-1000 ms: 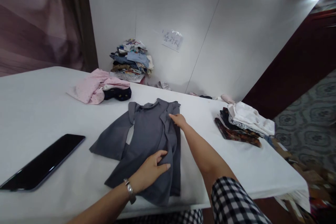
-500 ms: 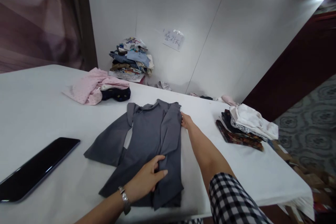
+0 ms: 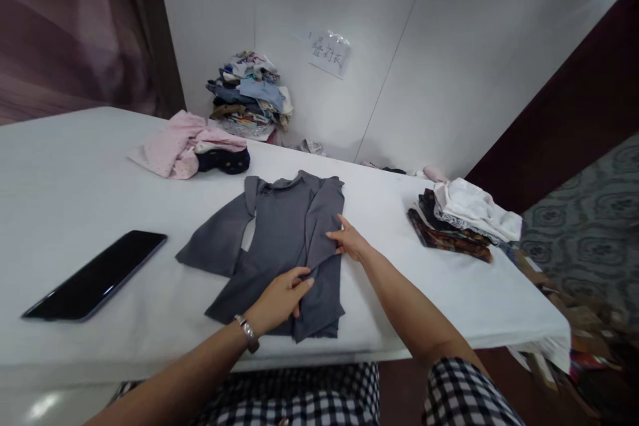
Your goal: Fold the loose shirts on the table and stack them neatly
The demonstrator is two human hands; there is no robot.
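Note:
A grey long-sleeved shirt [image 3: 279, 226] lies on the white table, collar at the far end. Its right side is folded inward, with that sleeve running down the front. The other sleeve [image 3: 214, 239] spreads out to the left. My left hand [image 3: 279, 299], with a metal watch or bracelet at the wrist, is closed on the near part of the folded sleeve. Its lower fingers are partly hidden. At the shirt's right edge, my right hand [image 3: 352, 241] touches the folded sleeve with its fingers apart.
A dark tablet or large phone [image 3: 100, 276] lies at left. Behind it sits a crumpled pink garment [image 3: 174, 146] beside dark cloth [image 3: 224, 160]. Folded clothes [image 3: 464, 219] are stacked at right; a taller clothes pile [image 3: 252, 96] stands by the wall under a paper sign [image 3: 329, 53].
My right hand has moved from the shirt's right edge inward and nearer, onto the folded sleeve. My left hand stays on the sleeve. The camera view has shifted, showing more of the table's front edge.

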